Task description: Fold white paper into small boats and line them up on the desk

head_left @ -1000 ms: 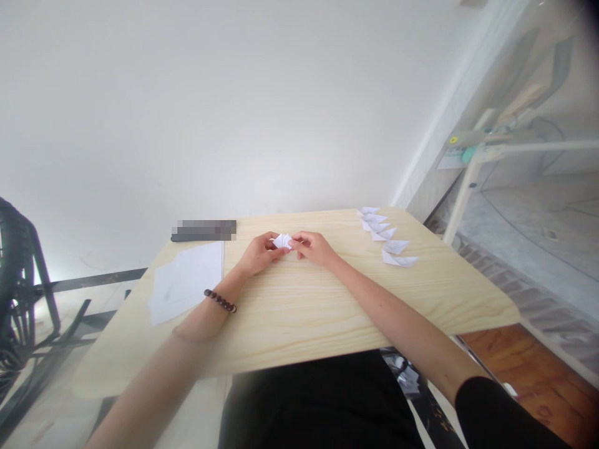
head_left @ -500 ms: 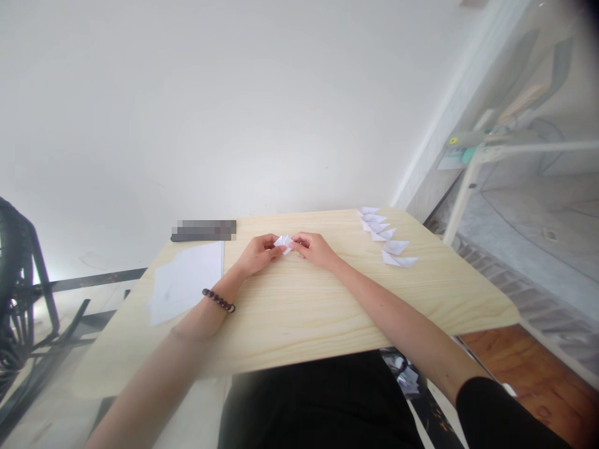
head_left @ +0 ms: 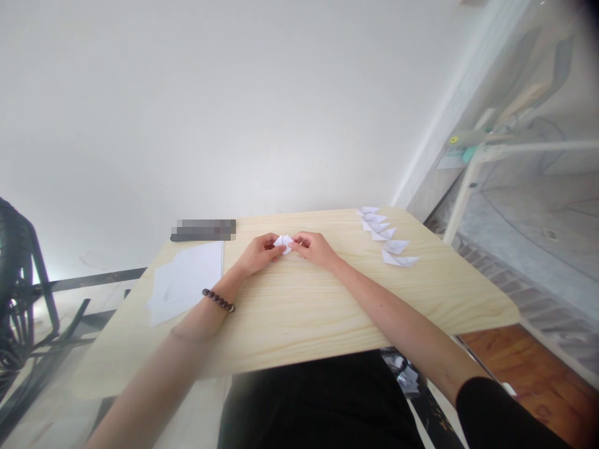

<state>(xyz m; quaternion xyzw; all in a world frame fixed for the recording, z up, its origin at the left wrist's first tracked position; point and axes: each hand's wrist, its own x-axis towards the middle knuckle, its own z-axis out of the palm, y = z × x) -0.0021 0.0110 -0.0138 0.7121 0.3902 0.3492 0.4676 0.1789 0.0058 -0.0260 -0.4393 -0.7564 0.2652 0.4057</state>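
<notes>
A small piece of folded white paper is held just above or on the middle of the wooden table; I cannot tell which. My left hand pinches its left side between thumb and fingers. On the opposite side, my right hand grips the paper the same way. Parts of the paper are hidden behind both thumbs. Several folded white paper shapes with pointed ends, like little boats, stand in a row on the table to the right of my hands.
White paper sheets lie in a loose stack on the table's left side. Behind them, near the wall, rests a long dark object, partly blurred out. A black wheeled frame stands left of the table, a white metal frame to the right.
</notes>
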